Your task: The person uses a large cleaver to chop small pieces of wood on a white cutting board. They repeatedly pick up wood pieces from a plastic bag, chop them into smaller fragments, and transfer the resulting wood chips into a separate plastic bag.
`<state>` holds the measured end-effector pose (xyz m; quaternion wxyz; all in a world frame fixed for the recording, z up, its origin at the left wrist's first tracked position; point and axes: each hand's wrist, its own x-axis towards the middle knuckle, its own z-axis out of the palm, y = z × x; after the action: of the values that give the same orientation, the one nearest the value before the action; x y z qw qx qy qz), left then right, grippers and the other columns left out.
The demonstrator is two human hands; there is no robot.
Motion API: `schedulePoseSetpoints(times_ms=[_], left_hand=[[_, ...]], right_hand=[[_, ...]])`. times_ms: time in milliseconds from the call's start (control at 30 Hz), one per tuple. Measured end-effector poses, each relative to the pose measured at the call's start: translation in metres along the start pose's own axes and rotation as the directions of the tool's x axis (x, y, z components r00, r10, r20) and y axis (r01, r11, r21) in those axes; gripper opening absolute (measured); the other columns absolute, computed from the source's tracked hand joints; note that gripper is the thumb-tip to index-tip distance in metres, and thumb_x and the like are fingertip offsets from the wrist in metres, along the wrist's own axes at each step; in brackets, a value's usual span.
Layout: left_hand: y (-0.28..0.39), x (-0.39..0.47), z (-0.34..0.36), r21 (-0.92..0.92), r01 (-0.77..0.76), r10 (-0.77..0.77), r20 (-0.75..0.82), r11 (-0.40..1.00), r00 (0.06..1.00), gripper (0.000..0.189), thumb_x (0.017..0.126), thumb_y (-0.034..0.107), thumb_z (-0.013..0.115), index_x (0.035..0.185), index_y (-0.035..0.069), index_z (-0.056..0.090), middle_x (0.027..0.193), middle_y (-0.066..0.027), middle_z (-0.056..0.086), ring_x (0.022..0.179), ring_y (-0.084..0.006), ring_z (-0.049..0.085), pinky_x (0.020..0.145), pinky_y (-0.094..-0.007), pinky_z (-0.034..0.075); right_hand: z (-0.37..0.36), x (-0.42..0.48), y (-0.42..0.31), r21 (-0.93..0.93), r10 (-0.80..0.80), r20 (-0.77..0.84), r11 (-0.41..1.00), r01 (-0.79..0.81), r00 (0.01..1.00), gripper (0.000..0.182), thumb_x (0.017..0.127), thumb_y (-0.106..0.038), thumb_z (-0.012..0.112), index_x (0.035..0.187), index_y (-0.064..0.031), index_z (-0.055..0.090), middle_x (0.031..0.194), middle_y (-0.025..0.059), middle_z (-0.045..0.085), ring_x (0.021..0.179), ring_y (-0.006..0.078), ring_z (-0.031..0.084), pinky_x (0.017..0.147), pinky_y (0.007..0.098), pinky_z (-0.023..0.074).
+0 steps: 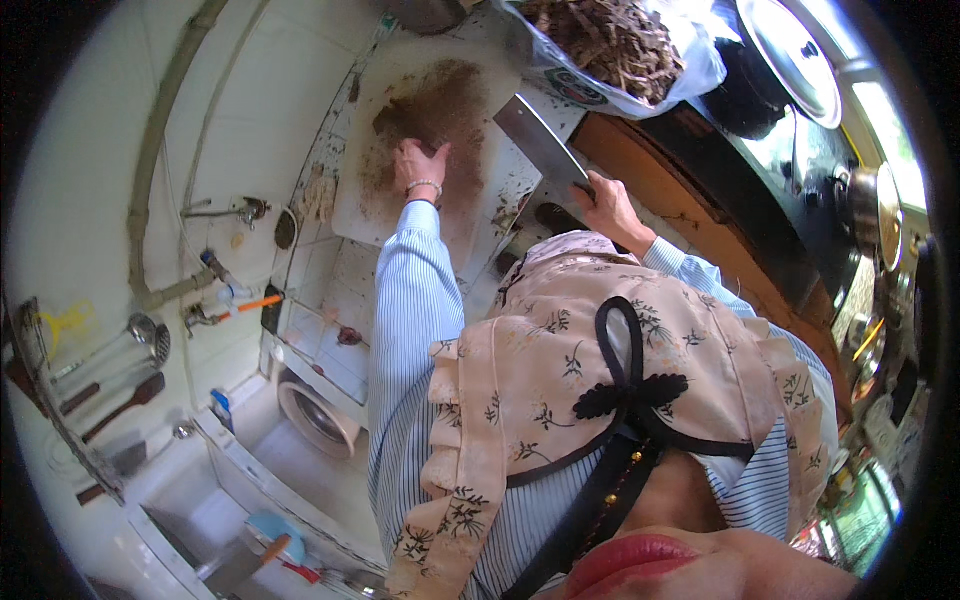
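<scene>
My left hand (421,169), with a bead bracelet at its wrist, is low over a white cutting board (364,214). Its thumb and fingers curl around the near end of a dark brown piece (397,118); the fingertips are partly hidden. Brown crumbs (461,90) cover the board's middle. To the right, my right hand (607,206) grips the handle of a cleaver (540,139). The broad steel blade points up and left, beside the board's right edge and apart from the brown piece.
Beyond the cleaver, a plastic bag (547,56) holds brown shredded strips (607,45). A lidded black pot (750,90) and a steel pot (866,214) stand on the right. Left are wall taps (251,210), hanging utensils (127,405) and a sink (255,480) with a basin (345,442).
</scene>
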<state>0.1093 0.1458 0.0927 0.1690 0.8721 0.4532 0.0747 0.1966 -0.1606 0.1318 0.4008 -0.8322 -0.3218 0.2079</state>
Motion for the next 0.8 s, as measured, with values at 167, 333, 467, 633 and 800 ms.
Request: schedulePoseSetpoints(times_ms=[167, 333, 467, 633, 800], left_hand=[[0.013, 0.010, 0.010, 0.045, 0.193, -0.189, -0.088, 0.980, 0.978, 0.063, 0.066, 0.050, 0.072, 0.105, 0.004, 0.054, 0.109, -0.0170, 0.054, 0.100, -0.0345, 0.056, 0.079, -0.0462, 0.048], [0.003, 0.033, 0.028, -0.045, 0.289, -0.288, 0.026, 0.956, 0.957, 0.050, 0.069, 0.043, 0.071, 0.099, 0.005, 0.058, 0.103, -0.0155, 0.060, 0.095, -0.0333, 0.059, 0.077, -0.0441, 0.049], [-0.031, 0.037, 0.036, -0.348, 0.177, -0.201, -0.033, 0.921, 0.979, 0.030, 0.073, 0.029, 0.069, 0.087, 0.004, 0.061, 0.086, -0.0151, 0.064, 0.082, -0.0322, 0.062, 0.072, -0.0411, 0.049], [-0.038, -0.039, -0.011, -0.341, -0.101, 0.012, -0.254, 0.935, 0.967, 0.015, 0.079, 0.017, 0.062, 0.087, 0.005, 0.055, 0.081, -0.0133, 0.063, 0.074, -0.0328, 0.060, 0.066, -0.0428, 0.046], [-0.072, -0.125, -0.016, -0.006, -0.195, 0.186, -0.262, 0.981, 0.947, 0.013, 0.079, 0.013, 0.059, 0.089, 0.008, 0.052, 0.081, -0.0118, 0.060, 0.082, -0.0322, 0.056, 0.066, -0.0434, 0.045]], right_hand=[[0.005, 0.004, -0.014, -0.059, 0.004, 0.030, 0.998, -0.003, 1.000, 0.010, 0.078, -0.005, 0.058, 0.085, 0.0032, 0.057, 0.073, 0.0245, 0.059, 0.066, 0.0395, 0.058, 0.058, 0.0437, 0.0463], [0.016, 0.001, -0.004, 0.016, -0.160, -0.002, 0.987, 0.160, 0.987, 0.015, 0.081, -0.008, 0.060, 0.079, 0.0051, 0.054, 0.063, 0.0232, 0.054, 0.049, 0.0309, 0.051, 0.049, 0.0395, 0.0422], [0.017, -0.003, -0.004, 0.012, -0.161, -0.005, 0.987, 0.161, 0.987, 0.014, 0.082, -0.008, 0.060, 0.080, 0.0049, 0.054, 0.060, 0.0215, 0.054, 0.047, 0.0279, 0.049, 0.047, 0.0374, 0.0408], [0.014, 0.003, -0.002, -0.030, -0.200, -0.016, 0.979, 0.200, 0.980, 0.014, 0.082, -0.009, 0.060, 0.083, 0.0050, 0.056, 0.059, 0.0206, 0.054, 0.045, 0.0241, 0.048, 0.045, 0.0362, 0.0396], [0.025, 0.022, -0.005, 0.025, -0.287, 0.042, 0.958, 0.286, 0.957, 0.017, 0.083, -0.012, 0.058, 0.084, 0.0050, 0.055, 0.061, 0.0226, 0.053, 0.047, 0.0267, 0.052, 0.047, 0.0364, 0.0417]])
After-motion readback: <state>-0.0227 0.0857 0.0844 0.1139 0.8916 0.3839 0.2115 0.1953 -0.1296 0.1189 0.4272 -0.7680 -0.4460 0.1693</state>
